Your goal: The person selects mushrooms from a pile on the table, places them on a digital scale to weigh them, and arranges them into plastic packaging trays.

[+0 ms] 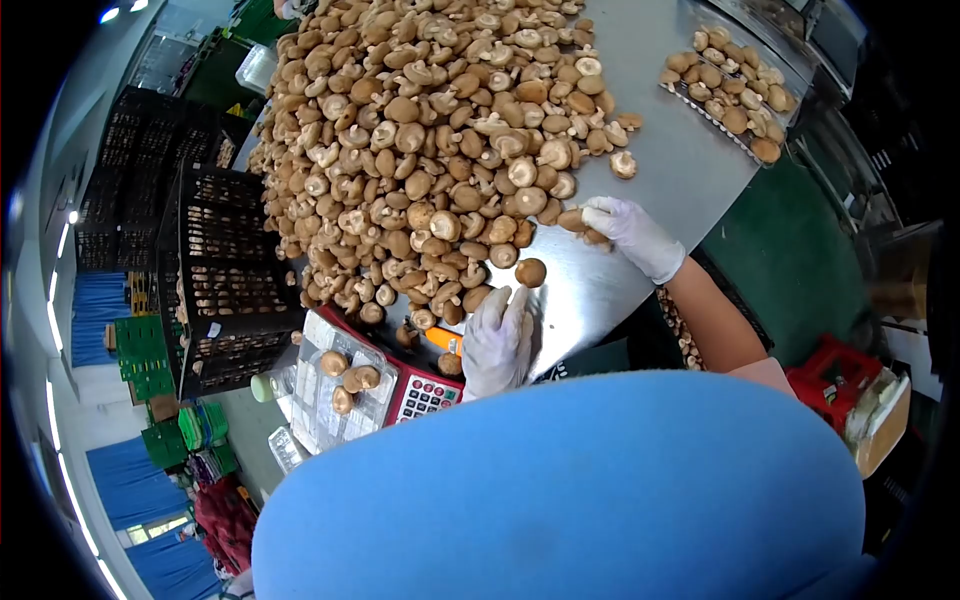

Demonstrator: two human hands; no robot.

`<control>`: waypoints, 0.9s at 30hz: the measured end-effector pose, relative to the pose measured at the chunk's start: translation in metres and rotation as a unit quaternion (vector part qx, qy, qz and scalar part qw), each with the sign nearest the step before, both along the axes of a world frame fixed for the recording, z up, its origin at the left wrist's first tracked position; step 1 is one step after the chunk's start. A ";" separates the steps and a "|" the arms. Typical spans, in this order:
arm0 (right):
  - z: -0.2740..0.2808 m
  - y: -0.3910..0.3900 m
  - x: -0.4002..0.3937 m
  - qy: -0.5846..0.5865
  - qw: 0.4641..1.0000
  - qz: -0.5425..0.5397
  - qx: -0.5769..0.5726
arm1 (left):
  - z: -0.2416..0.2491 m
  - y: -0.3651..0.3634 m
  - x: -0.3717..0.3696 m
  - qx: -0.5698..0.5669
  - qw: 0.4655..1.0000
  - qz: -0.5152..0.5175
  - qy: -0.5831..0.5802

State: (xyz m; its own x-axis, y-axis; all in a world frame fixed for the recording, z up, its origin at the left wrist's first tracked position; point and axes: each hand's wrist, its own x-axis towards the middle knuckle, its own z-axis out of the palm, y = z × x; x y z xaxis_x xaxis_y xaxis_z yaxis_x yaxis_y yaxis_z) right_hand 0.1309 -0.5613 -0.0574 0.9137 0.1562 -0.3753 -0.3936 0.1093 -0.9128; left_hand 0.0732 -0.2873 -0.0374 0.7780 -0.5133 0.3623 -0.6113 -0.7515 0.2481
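A big heap of brown-capped mushrooms (400,150), shiitake by their look, covers much of the metal table (680,190). My right hand (635,238), in a white glove, has its fingers closed on a mushroom (572,220) at the heap's right edge; another cap is just under the fingers. My left hand (497,340), also gloved, is at the near edge of the heap with its fingers stretched out and slightly apart. A single round mushroom (530,272) lies just beyond its fingertips. Beside the left hand is an orange object (443,340), partly hidden.
A red scale with a keypad (428,398) stands at the near left, bearing a clear plastic tray (345,395) with several mushrooms. Another filled tray (728,90) sits at the table's far right. Stacked black crates (235,270) stand left. A red crate (828,380) is at right.
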 end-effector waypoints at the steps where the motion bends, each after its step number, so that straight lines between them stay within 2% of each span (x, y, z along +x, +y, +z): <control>1: 0.000 -0.004 -0.005 0.001 1.000 -0.005 -0.001 | -0.004 -0.004 0.007 0.032 0.999 0.005 0.029; 3: -0.002 -0.015 -0.020 0.007 1.000 0.008 0.024 | -0.012 -0.017 0.022 0.032 0.998 0.007 0.055; 4: 0.003 -0.024 -0.030 0.032 0.999 -0.004 -0.010 | -0.015 -0.021 0.025 0.032 0.998 0.001 0.055; 5: 0.018 -0.048 -0.039 0.011 0.994 0.072 -0.076 | -0.018 -0.024 0.028 0.071 0.994 0.004 0.079; 7: 0.004 -0.090 -0.058 -0.112 0.959 0.192 -0.177 | -0.022 -0.028 0.033 0.107 0.989 0.006 0.103; 9: 0.030 -0.113 -0.077 -0.148 0.941 0.206 -0.224 | -0.026 -0.029 0.038 0.120 0.988 0.008 0.097; 11: 0.031 -0.120 -0.078 -0.101 0.973 0.101 -0.182 | -0.029 -0.029 0.043 0.110 0.991 0.004 0.077; 13: 0.029 -0.113 -0.057 -0.126 0.954 0.034 -0.269 | -0.028 -0.030 0.048 0.077 0.994 -0.001 0.075; 14: 0.026 -0.106 -0.044 -0.182 0.925 -0.003 -0.333 | -0.025 -0.031 0.044 0.080 0.994 0.002 0.080; 15: 0.012 -0.101 -0.028 -0.185 0.925 0.000 -0.331 | -0.022 -0.030 0.041 0.080 0.994 0.005 0.078; 16: -0.005 -0.094 -0.011 -0.281 0.852 -0.051 -0.438 | -0.019 -0.029 0.037 -0.049 0.987 0.007 0.154; 17: -0.017 -0.088 0.001 -0.369 0.756 -0.101 -0.531 | -0.019 -0.027 0.033 -0.176 0.958 0.011 0.226; 18: -0.021 -0.080 0.009 -0.372 0.760 -0.096 -0.524 | -0.018 -0.027 0.028 -0.355 0.853 0.039 0.380; 19: -0.024 -0.071 0.017 -0.362 0.754 -0.072 -0.544 | -0.016 -0.021 0.027 -0.497 0.710 0.024 0.499; 21: -0.029 -0.059 0.030 -0.361 0.749 -0.038 -0.554 | -0.013 -0.014 0.027 -0.587 0.603 -0.023 0.540; 22: -0.033 -0.062 0.033 -0.356 0.798 -0.059 -0.482 | -0.017 -0.015 0.029 -0.637 0.540 -0.054 0.548; 23: -0.035 -0.066 0.034 -0.346 0.841 -0.081 -0.408 | -0.018 -0.011 0.028 -0.651 0.508 -0.061 0.561; 25: -0.025 -0.073 0.019 -0.331 0.847 -0.079 -0.408 | -0.014 -0.008 0.027 -0.664 0.467 -0.075 0.579; 27: -0.007 -0.089 -0.005 -0.169 0.943 -0.016 -0.286 | -0.011 -0.005 0.026 -0.669 0.450 -0.071 0.587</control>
State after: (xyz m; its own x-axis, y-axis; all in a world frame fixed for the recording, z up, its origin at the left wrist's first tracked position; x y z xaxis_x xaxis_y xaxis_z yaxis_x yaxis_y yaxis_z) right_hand 0.1261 -0.6505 -0.0643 0.9970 -0.0133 -0.0763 -0.0746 -0.4317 -0.8989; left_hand 0.0991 -0.2928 -0.0485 0.8303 -0.5209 -0.1980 0.5135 0.5771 0.6350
